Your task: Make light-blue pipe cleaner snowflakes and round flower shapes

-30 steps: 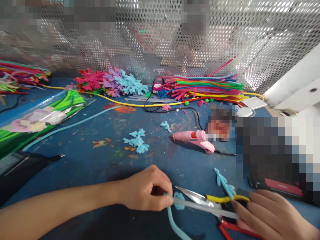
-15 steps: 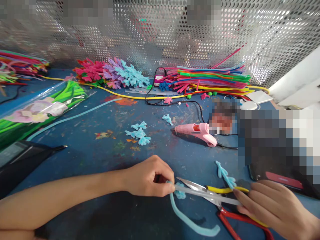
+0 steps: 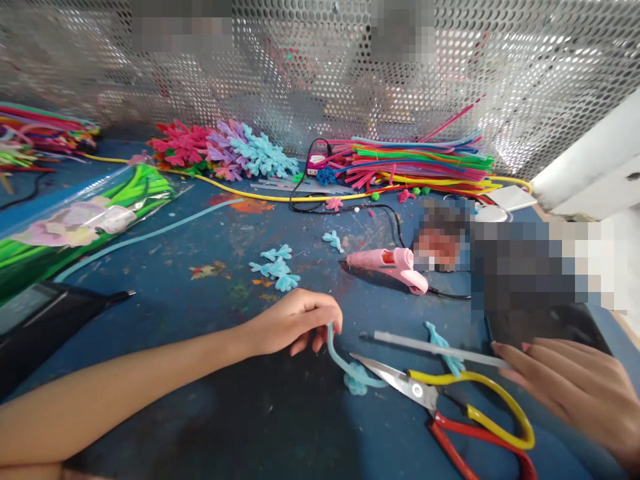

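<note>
Pinched in my left hand (image 3: 305, 321) is a light blue pipe cleaner (image 3: 345, 360), which curves down to the right. Its lower part passes over a small coiled light blue piece (image 3: 355, 381) by the scissors' tips. My right hand (image 3: 575, 387) grips one end of a translucent white stick (image 3: 435, 349), similar to a glue stick. That stick crosses above a twisted light blue pipe-cleaner sprig (image 3: 443, 343). Scissors with yellow and red handles (image 3: 417, 390) lie partly open on the table between my hands.
Beyond my hands lie a pink glue gun (image 3: 385, 263) with its cord and small blue sprigs (image 3: 277, 267). Pipe-cleaner bundles (image 3: 420, 160) and finished sprigs (image 3: 265, 153) line the back by a perforated metal panel (image 3: 300, 80). A bag of green pipe cleaners (image 3: 100, 213) sits left.
The translucent stick has left my left hand and moved up and right with my right hand. My left hand has risen slightly, still holding the blue pipe cleaner.
</note>
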`<state>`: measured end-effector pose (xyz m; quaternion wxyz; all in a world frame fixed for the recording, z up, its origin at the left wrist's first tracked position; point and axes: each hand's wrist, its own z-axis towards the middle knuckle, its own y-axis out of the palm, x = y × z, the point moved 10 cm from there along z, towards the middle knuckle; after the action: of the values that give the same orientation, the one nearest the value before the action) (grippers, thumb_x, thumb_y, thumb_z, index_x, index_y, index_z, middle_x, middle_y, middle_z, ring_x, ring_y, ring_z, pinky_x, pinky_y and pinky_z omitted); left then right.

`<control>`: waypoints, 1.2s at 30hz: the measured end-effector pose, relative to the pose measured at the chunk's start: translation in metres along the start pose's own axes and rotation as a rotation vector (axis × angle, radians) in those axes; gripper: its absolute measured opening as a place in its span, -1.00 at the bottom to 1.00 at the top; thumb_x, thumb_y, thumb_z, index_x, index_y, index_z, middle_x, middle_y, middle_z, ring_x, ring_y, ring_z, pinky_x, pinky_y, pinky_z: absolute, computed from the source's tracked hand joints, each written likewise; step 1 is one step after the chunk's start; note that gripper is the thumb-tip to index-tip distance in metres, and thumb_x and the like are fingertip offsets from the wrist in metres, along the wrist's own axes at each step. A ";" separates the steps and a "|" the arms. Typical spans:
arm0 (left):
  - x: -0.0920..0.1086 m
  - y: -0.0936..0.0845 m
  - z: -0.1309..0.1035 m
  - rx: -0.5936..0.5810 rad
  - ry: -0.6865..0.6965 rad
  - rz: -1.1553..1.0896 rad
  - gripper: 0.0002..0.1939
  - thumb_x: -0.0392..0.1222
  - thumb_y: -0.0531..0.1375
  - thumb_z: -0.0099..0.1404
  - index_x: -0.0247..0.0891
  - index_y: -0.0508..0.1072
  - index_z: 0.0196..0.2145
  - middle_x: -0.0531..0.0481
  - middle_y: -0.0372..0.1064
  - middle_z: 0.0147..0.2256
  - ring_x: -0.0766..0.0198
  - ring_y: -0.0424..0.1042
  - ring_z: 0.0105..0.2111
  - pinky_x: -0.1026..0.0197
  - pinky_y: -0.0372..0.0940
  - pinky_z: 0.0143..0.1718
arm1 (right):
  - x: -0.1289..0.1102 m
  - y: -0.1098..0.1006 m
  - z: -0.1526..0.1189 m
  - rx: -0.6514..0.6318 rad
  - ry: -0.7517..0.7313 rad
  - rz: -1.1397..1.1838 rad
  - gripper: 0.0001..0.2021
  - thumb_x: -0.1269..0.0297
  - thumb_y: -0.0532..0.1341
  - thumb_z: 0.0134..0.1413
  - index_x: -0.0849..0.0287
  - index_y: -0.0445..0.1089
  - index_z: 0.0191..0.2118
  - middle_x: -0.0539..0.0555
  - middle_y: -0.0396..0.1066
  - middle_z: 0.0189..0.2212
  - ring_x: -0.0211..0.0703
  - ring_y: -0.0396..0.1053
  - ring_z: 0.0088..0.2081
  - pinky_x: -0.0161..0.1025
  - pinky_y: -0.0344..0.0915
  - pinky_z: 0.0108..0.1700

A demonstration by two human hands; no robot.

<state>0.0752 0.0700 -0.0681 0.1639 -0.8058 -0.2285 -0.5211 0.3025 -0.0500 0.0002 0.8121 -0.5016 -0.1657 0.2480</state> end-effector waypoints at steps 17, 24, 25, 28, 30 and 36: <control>0.011 -0.002 0.000 -0.017 0.104 -0.402 -0.73 -0.29 0.13 0.22 -0.36 0.36 -0.10 -0.19 0.36 -0.15 0.39 0.38 -0.35 0.33 0.30 -0.31 | -0.010 0.025 0.041 -0.221 0.119 -0.159 -0.50 0.28 0.01 0.19 0.20 -0.04 0.23 0.19 0.39 -0.14 0.00 0.29 -0.10 -0.02 0.17 -0.02; 0.013 -0.007 -0.003 0.053 0.167 -0.445 -0.80 -0.21 0.20 0.16 -0.38 0.34 -0.29 -0.15 0.45 -0.35 0.41 0.38 -0.53 0.35 0.29 -0.49 | -0.022 0.032 0.032 -0.296 0.034 -0.183 -0.62 0.33 0.04 0.18 0.17 0.17 0.12 0.13 0.43 -0.28 -0.10 0.34 -0.23 -0.13 0.23 -0.18; 0.012 -0.009 -0.003 0.079 0.173 -0.443 -0.80 -0.20 0.23 0.14 -0.39 0.34 -0.33 -0.13 0.45 -0.40 0.41 0.37 -0.56 0.36 0.28 -0.52 | -0.021 0.031 0.032 -0.276 0.044 -0.201 -0.63 0.31 0.07 0.16 0.17 0.20 0.10 0.12 0.43 -0.28 -0.10 0.34 -0.24 -0.14 0.23 -0.19; 0.013 -0.018 -0.006 0.170 0.200 -0.447 -0.76 -0.18 0.29 0.04 -0.40 0.38 -0.40 -0.06 0.43 -0.49 0.42 0.34 -0.60 0.38 0.25 -0.58 | -0.025 0.022 0.042 -0.186 0.047 -0.194 -0.62 0.28 0.15 0.11 0.16 0.23 0.07 0.12 0.43 -0.26 -0.08 0.34 -0.21 -0.13 0.22 -0.15; 0.014 -0.022 -0.008 0.218 0.230 -0.467 -0.75 -0.17 0.33 -0.02 -0.40 0.41 -0.44 -0.03 0.41 -0.49 0.43 0.33 -0.58 0.39 0.25 -0.57 | -0.040 0.017 0.057 -0.144 0.012 -0.099 -0.62 0.35 0.17 0.08 0.17 0.24 0.05 0.11 0.43 -0.26 -0.10 0.34 -0.21 -0.15 0.22 -0.15; 0.016 -0.026 -0.011 0.293 0.309 -0.489 -0.78 -0.25 0.33 -0.02 -0.36 0.45 -0.37 0.05 0.37 -0.50 0.47 0.32 -0.55 0.42 0.22 -0.52 | -0.078 0.023 0.121 -0.096 0.127 0.402 -0.80 0.35 0.09 0.13 0.18 0.32 -0.12 0.05 0.41 -0.40 -0.26 0.34 -0.40 -0.31 0.25 -0.36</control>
<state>0.0583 0.0899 -0.0489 0.1806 -0.6062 -0.4603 -0.6229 0.1699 0.0025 0.0314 0.7302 -0.5773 -0.0225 0.3647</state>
